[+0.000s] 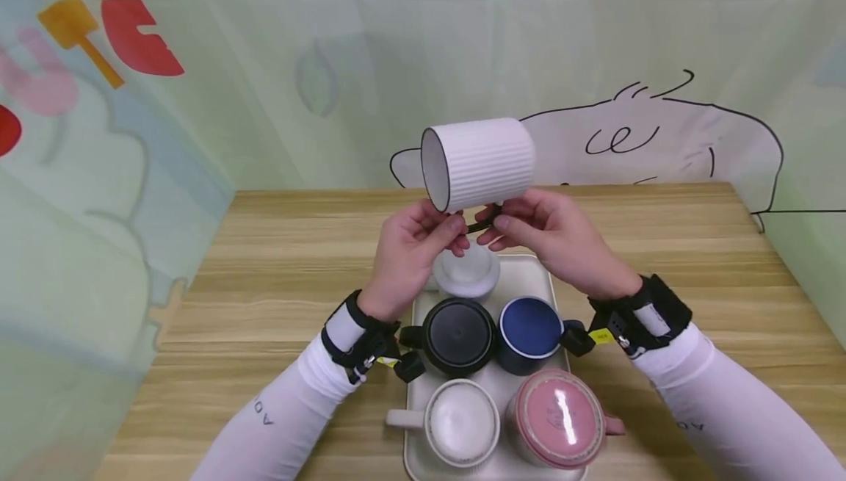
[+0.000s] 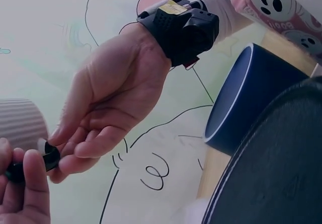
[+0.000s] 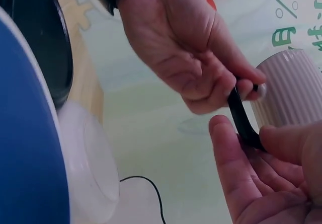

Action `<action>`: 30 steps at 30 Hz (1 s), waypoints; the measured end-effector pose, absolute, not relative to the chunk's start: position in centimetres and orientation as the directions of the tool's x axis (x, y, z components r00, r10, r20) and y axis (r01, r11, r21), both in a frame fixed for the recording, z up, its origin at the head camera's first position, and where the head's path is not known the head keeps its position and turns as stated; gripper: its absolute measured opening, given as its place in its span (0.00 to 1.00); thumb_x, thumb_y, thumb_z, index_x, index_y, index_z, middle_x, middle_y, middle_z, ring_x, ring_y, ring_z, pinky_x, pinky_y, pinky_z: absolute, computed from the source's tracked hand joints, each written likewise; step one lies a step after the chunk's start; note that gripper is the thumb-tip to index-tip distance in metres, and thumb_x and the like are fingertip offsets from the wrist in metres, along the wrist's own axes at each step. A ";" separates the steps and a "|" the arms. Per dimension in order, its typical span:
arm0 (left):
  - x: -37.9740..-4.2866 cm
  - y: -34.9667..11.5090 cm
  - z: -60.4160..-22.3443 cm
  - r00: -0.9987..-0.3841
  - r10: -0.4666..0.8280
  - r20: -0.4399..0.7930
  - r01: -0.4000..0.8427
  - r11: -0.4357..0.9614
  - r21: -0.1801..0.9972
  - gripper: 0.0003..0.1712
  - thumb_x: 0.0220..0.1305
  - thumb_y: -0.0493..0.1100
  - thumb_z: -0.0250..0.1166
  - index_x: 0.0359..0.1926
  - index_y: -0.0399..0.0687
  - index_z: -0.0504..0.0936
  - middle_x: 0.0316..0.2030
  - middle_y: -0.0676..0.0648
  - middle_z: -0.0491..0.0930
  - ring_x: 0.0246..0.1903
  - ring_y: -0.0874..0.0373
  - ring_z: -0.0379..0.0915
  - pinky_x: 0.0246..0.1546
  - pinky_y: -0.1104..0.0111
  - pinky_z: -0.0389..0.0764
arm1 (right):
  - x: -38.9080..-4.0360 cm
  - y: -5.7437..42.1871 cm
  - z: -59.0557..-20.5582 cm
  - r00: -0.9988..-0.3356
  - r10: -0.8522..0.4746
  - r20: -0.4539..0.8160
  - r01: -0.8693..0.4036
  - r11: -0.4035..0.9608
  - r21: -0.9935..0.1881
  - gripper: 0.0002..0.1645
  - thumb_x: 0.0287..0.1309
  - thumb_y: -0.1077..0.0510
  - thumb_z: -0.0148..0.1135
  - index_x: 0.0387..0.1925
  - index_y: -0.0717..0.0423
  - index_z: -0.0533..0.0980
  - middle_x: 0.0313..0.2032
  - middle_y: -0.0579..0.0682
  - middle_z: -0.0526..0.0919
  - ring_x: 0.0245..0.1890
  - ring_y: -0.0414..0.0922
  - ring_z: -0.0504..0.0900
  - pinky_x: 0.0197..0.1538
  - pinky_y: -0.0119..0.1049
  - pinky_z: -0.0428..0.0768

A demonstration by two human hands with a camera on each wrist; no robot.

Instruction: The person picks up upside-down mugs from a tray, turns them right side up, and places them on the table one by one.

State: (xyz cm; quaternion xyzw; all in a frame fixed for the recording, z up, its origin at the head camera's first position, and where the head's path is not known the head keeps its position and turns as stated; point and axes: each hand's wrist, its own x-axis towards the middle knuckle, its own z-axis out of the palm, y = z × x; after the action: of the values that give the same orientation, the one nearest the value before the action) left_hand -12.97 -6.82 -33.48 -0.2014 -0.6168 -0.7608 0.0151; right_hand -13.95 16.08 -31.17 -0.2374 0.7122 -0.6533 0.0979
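A white ribbed mug (image 1: 479, 161) with a dark rim lies on its side in the air above the far end of the tray, mouth facing left. Its black handle (image 3: 240, 116) points down. My left hand (image 1: 410, 257) pinches the handle near the mouth end between thumb and fingers. Toward the base end, my right hand (image 1: 558, 235) grips the same handle with thumb and fingertips. In the left wrist view the mug's body (image 2: 21, 121) is partly cut off by the frame edge.
Below the hands, a pale tray (image 1: 525, 274) on the wooden table (image 1: 291, 283) bears a white mug (image 1: 465, 272), a black mug (image 1: 460, 338), a blue mug (image 1: 531, 327), another white mug (image 1: 463, 422) and a pink mug (image 1: 558, 418). A printed curtain (image 1: 370, 62) hangs behind.
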 end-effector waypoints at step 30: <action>-13.5 -15.2 -34.2 -0.904 -0.058 0.424 0.422 0.039 0.906 0.04 0.72 0.26 0.64 0.38 0.34 0.81 0.30 0.41 0.82 0.28 0.58 0.80 0.29 0.71 0.84 | -12.4 22.6 -31.6 -0.851 -0.400 0.341 -0.519 0.534 -0.667 0.22 0.73 0.63 0.67 0.66 0.58 0.79 0.59 0.54 0.86 0.54 0.46 0.86 0.58 0.23 0.77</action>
State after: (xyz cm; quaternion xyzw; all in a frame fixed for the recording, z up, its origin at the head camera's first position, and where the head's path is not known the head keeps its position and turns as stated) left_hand -13.47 -15.19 -34.23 -0.1305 -0.6988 -0.6809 0.1762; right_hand -12.36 22.63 -31.63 -0.2630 0.8728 -0.4045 -0.0735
